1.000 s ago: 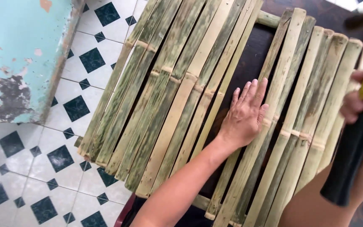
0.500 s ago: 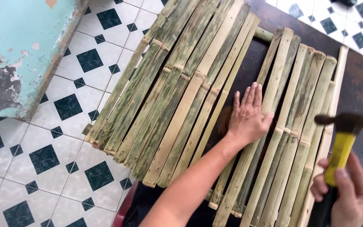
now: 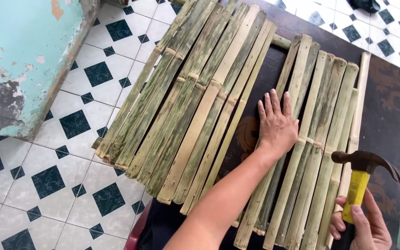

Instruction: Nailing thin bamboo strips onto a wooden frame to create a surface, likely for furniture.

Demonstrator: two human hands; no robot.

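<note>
Left hand (image 3: 278, 124) flat, fingers spread; right hand (image 3: 362, 227) apparently fisted, thumb up

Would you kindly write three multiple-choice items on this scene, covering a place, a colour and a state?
1. Where does the left hand rest?
A. on the bamboo slats
B. on the tiled floor
C. on the wall

2. What colour is the hammer handle?
A. red
B. yellow
C. blue

3. How is the right hand?
A. flat and open
B. closed round the hammer handle
C. out of view

Answers:
1 A, the palm lies flat on the bamboo slats beside the dark gap.
2 B, the handle below the dark head is yellow.
3 B, the fingers wrap the handle.
</note>
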